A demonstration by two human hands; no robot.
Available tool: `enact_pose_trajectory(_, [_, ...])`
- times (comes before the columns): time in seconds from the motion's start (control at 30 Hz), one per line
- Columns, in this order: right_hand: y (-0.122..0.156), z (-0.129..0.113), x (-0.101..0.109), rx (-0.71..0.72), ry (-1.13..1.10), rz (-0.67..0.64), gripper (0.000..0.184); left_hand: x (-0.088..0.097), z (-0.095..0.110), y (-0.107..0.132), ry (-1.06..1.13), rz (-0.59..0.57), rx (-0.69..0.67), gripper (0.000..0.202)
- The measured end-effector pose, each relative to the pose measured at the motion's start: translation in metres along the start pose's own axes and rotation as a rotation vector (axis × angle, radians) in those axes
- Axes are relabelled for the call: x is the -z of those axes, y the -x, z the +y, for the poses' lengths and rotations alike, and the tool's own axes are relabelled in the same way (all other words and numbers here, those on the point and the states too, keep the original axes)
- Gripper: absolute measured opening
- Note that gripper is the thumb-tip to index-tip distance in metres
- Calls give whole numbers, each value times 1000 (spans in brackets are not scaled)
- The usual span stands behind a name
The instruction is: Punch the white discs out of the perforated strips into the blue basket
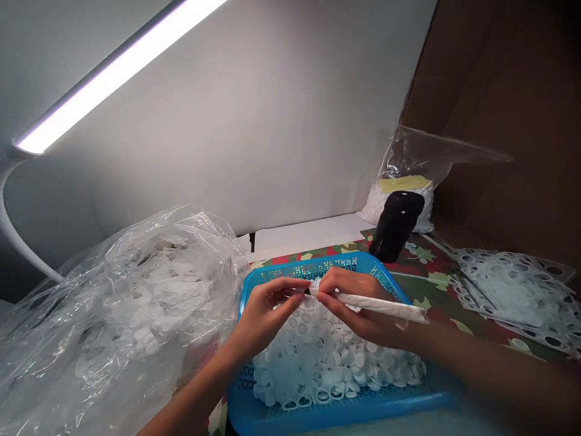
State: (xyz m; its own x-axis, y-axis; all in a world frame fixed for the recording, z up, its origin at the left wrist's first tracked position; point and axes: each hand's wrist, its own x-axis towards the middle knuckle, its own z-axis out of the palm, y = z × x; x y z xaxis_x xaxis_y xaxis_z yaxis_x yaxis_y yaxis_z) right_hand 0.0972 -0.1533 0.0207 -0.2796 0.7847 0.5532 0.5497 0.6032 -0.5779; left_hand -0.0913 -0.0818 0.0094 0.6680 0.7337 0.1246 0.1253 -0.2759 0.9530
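Observation:
My left hand (pixel 272 306) is closed in a pinch above the blue plastic basket (pixel 247 387); the small piece between its fingertips is too hidden to name. Close against it, my right hand (pixel 351 297) grips a slim white-wrapped stick-like tool (pixel 385 306), held like a pen. The tool's far end points right, and a small dark spot shows between the two hands at its near end. Below them, many small white discs (pixel 358 363) fill the basket. A translucent sheet with ring-shaped holes (pixel 299 357) lies over the discs on the left side.
A large clear bag of white pieces (pixel 167 284) spreads to the left. Behind the basket on the right stand a black bottle-like object (pixel 397 227) and a clear bag with a yellow label (pixel 403 183). Punched sheets (pixel 521 297) lie at the right. A lit lamp (pixel 122 72) hangs above.

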Motion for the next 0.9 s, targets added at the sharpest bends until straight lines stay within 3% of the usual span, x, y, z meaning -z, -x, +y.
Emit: enact_pose_trajectory(0.9, [1,1,-1,14,1,1,8,-1,3,1,-10,0,-2,20])
